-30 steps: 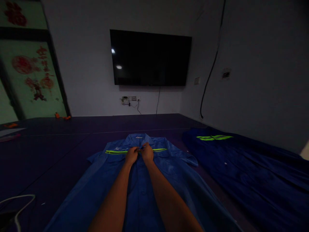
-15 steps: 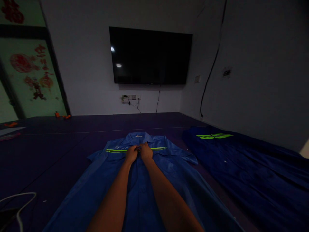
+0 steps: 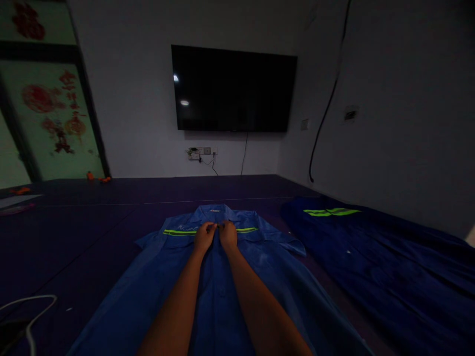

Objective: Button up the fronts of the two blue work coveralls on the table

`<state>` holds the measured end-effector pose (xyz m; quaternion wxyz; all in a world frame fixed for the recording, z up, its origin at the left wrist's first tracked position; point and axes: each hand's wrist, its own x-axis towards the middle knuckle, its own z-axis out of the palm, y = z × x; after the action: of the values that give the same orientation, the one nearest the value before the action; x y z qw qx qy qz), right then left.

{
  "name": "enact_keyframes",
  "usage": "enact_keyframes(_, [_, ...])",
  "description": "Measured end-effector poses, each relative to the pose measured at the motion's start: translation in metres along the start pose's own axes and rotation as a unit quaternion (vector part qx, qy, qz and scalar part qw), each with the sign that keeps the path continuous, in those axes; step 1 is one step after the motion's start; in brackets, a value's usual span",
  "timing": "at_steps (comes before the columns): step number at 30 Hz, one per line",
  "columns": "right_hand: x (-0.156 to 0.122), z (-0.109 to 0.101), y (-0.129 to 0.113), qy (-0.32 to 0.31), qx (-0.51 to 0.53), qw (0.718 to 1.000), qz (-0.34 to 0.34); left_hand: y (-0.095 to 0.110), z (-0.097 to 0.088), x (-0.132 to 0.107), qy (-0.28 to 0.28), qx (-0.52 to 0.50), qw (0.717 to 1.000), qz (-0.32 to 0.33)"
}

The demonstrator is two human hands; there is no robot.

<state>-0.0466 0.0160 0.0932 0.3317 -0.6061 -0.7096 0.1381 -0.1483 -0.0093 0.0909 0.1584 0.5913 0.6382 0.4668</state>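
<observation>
Lying on dark mat [image 3: 92,237]: blue shirt [image 3: 256,267], TV [image 3: 233,89] above.

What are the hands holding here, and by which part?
Both hands, left hand and right hand, pinch the blue work shirt at its front placket, at chest-stripe level.

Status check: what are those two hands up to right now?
Left hand and right hand pinching the blue shirt front, at the yellow stripe. Darker garment lies alongside, apart. Nothing in the way.
</observation>
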Motion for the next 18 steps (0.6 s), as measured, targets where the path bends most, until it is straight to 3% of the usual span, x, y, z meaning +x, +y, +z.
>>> enact_keyframes(4, [-0.002, -0.002, 0.006, -0.003, 0.054, 0.999, 0.004, 0.001, -0.003, -0.004, -0.017, 0.035, 0.999, 0.008])
enact_keyframes(9, [-0.025, -0.011, 0.007, -0.050, 0.118, 0.989, -0.074, 0.005, -0.015, -0.019, -0.087, 0.040, 0.995, 0.008])
enact_keyframes(14, [-0.061, -0.024, 0.005, -0.088, 0.068, 0.982, -0.152, 0.010, -0.026, -0.046, -0.109, 0.031, 0.993, 0.036])
enact_keyframes(18, [-0.081, -0.032, 0.001, -0.127, 0.001, 0.977, -0.168, 0.013, -0.032, -0.067, -0.105, 0.038, 0.992, 0.062])
